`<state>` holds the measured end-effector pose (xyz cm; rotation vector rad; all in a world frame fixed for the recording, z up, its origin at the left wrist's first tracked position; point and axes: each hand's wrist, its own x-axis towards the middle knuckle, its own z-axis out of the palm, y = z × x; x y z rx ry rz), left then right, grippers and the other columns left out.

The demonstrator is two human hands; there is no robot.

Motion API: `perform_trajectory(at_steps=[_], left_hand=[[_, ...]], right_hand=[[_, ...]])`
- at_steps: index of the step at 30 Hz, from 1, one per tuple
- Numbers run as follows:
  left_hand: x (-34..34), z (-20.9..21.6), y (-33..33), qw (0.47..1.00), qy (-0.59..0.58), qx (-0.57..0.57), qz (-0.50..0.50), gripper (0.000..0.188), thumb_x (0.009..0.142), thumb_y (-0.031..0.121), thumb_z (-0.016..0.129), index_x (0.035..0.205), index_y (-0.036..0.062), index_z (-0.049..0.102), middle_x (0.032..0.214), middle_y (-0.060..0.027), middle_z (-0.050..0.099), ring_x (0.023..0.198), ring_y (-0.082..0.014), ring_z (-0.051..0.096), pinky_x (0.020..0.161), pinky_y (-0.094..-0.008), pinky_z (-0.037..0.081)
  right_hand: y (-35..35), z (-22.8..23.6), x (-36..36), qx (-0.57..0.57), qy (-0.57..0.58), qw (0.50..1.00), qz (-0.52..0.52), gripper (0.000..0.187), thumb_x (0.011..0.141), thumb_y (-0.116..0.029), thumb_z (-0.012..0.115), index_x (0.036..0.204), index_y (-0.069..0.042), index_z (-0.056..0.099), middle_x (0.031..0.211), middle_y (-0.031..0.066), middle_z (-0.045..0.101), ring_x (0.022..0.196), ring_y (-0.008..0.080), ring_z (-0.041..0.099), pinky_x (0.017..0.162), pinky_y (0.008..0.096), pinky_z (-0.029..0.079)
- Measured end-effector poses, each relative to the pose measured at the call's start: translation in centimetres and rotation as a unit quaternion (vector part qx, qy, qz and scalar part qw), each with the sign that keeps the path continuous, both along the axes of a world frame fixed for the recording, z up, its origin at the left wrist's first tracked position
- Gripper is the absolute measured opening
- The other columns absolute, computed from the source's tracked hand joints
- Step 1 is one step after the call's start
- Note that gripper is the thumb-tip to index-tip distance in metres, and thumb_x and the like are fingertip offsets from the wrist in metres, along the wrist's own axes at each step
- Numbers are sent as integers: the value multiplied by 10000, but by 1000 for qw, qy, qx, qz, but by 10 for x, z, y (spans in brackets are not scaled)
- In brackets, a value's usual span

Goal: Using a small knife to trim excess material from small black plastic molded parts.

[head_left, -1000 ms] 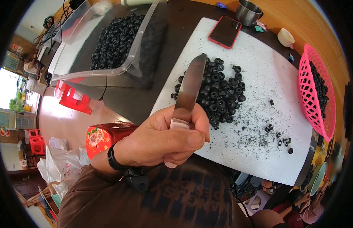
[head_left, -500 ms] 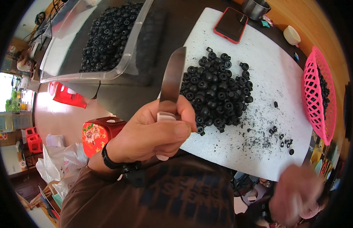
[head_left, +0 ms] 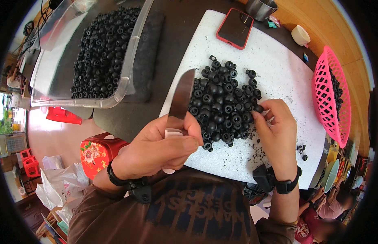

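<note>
My left hand grips a knife by its pale handle, and the broad metal blade points up and away from me. Small black round plastic pieces with holes lie heaped on a white foam board. At the right side of this heap, my right hand pinches one black round plastic piece between thumb and forefinger. Black crumbs and a few small offcuts are scattered on the board near my right hand.
A clear plastic bin full of black pieces stands at the far left. A pink basket with more is on the right. Behind lie a red-cased phone, a metal cup and a cream cup. Other people sit at lower right.
My right hand has come from the lower right up to the heap and taken hold of a piece. The left hand still holds the knife, now slightly lower in view.
</note>
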<state>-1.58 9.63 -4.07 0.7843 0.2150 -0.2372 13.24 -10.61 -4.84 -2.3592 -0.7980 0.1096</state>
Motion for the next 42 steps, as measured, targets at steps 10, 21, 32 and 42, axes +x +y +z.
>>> perform_trajectory(at_steps=[10,21,32,42], left_hand=[[29,25,-44,965,-71,224,-118,153,893,145,575,948,33,486,788,31,458,684,-10,384,588,-179,335],[35,21,-68,963,-62,217,-149,146,900,174,578,921,52,501,775,61,442,659,1,363,553,-168,314],[32,26,-79,962,-38,190,-191,108,914,154,543,945,54,518,788,67,439,689,-6,358,586,-177,314],[30,27,-80,912,-124,370,-129,93,893,135,555,914,55,512,744,26,464,630,-33,397,526,-211,335]], right_hand=[[-33,27,-67,234,100,967,-22,224,696,56,686,891,1,592,781,66,603,648,107,562,599,220,452],[-51,26,-78,310,159,937,36,291,724,54,680,1002,1,615,806,73,614,663,139,565,605,239,453],[-63,23,-82,362,142,919,65,310,757,22,668,1060,1,604,1068,140,560,786,152,555,688,253,452],[-75,25,-90,376,169,911,25,321,749,17,680,1058,11,595,904,107,611,802,163,573,732,253,446]])
